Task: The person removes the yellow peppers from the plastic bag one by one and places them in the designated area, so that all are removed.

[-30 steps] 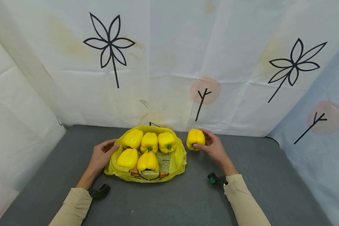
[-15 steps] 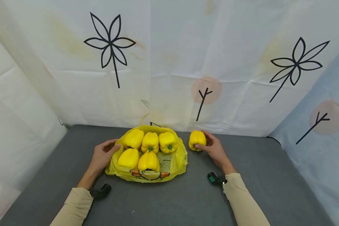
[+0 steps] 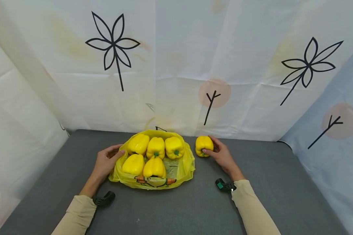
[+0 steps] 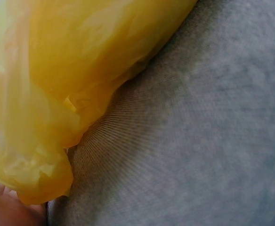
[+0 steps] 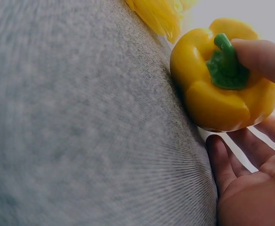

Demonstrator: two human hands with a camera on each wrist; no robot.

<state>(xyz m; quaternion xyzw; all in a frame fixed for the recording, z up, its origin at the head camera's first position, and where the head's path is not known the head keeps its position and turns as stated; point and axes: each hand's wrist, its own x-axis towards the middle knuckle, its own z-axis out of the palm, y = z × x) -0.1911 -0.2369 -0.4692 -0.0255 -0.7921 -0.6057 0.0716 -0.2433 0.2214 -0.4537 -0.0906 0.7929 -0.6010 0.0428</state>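
A yellow plastic bag [image 3: 180, 176] lies spread wide on the grey table, its mouth facing up. Several yellow bell peppers [image 3: 155, 147] sit inside, and a bare patch of bag shows at its front right. At the bag's left rim my left hand [image 3: 106, 161] holds the plastic, thumb over the edge; the left wrist view shows mostly bulging bag [image 4: 81, 61], with the fingers largely hidden. To the right of the bag, my right hand [image 3: 223, 156] grips a single yellow bell pepper [image 3: 203, 146]. In the right wrist view the thumb touches beside its green stem [image 5: 226, 61].
The grey tabletop [image 3: 176, 212] stretches in front of the bag and out to both sides. A white fabric wall [image 3: 176, 65] with plant drawings rises close behind the bag and pepper. Dark bands [image 3: 104, 199] circle both wrists.
Over the last second the right hand and its pepper have shifted very slightly down, toward me. The left hand and the bag have stayed where they were.
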